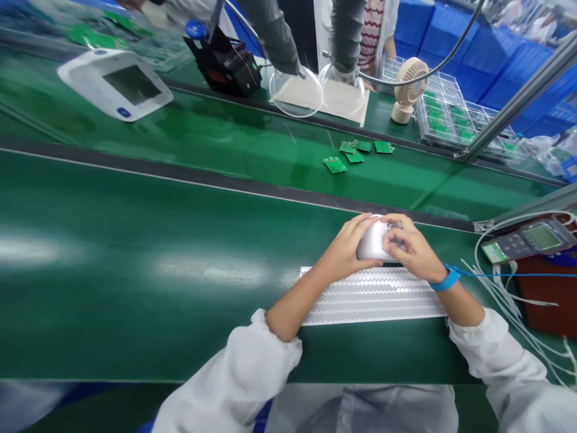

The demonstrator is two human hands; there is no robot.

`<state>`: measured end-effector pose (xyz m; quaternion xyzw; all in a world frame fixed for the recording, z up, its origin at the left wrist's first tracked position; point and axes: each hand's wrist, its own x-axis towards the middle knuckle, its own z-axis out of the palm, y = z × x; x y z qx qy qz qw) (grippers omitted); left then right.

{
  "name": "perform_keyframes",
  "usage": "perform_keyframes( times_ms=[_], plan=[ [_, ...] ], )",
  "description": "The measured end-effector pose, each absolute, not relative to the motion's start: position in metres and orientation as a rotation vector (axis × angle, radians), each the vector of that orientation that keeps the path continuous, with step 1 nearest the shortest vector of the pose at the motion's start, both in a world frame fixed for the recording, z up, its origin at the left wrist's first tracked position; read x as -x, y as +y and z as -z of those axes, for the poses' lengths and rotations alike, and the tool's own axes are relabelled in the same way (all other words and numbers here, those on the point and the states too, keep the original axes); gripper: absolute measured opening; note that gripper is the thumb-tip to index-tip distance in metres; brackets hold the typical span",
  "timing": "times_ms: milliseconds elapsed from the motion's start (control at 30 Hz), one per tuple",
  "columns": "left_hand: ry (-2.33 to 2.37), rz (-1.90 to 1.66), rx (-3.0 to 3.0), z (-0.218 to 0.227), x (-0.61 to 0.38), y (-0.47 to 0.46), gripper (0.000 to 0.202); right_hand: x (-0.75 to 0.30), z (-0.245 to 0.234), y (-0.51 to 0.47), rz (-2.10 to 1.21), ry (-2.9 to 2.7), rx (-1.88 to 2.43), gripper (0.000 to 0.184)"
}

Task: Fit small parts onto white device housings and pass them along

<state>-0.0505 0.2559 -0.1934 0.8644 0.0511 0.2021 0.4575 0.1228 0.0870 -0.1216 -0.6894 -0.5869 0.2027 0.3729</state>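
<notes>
Where the white ridged mat lies on the bench, a white housing sits at its far edge, gripped from both sides. The left hand cups its left side and the right hand pinches its right end; green circuit boards lie well beyond the mat.

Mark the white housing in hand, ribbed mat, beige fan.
white rounded plastic housing (373, 245): head view, left shell.
white ribbed mat (374, 299): head view, bare middle.
small beige desk fan (412, 77): head view, front grille.
</notes>
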Motion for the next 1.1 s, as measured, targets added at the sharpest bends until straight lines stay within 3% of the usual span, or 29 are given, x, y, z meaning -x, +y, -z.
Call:
perform_keyframes(
  times_ms=[400,667,967,1100],
  plan=[
    [0.132,-0.502,-2.132,0.194,0.049,0.256,0.105,-0.118,0.122,0.091,-0.598,-1.365,1.769,0.010],
    [0.118,-0.500,-2.139,0.197,0.048,0.258,0.107,-0.123,0.133,0.093,-0.778,-1.169,1.601,0.026],
    [0.118,-0.516,-2.167,0.196,0.047,0.258,0.100,-0.120,0.139,0.097,-0.618,-1.334,1.585,0.036],
    [0.125,-0.540,-2.187,0.199,0.046,0.261,0.100,-0.111,0.141,0.072,-0.343,-1.322,1.585,0.025]
  ],
)
